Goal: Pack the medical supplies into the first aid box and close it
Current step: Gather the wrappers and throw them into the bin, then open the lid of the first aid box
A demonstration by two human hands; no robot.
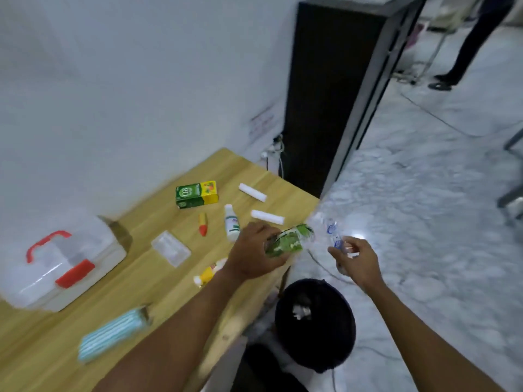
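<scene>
My left hand [256, 254] grips a green-labelled bottle [291, 240] over the table's right edge. My right hand [358, 261] pinches a clear plastic wrapper [331, 230] with blue print, pulled off toward the right of the bottle. The first aid box [59, 267], translucent white with a red handle and red latch, stands shut at the left of the wooden table [147, 292]. On the table lie a green and yellow carton [196, 194], two white gauze rolls [252, 192] [267, 217], a white bottle [232, 226], a red-orange tube [202, 224], a clear case [170, 248], a yellow tube [209, 273] and a stack of blue masks [113, 333].
A black waste bin [315, 326] with a scrap in it stands on the floor below the table's right edge. A dark cabinet [328, 94] rises behind the table against the white wall. A person's legs [464, 52] show at the far right on the marble floor.
</scene>
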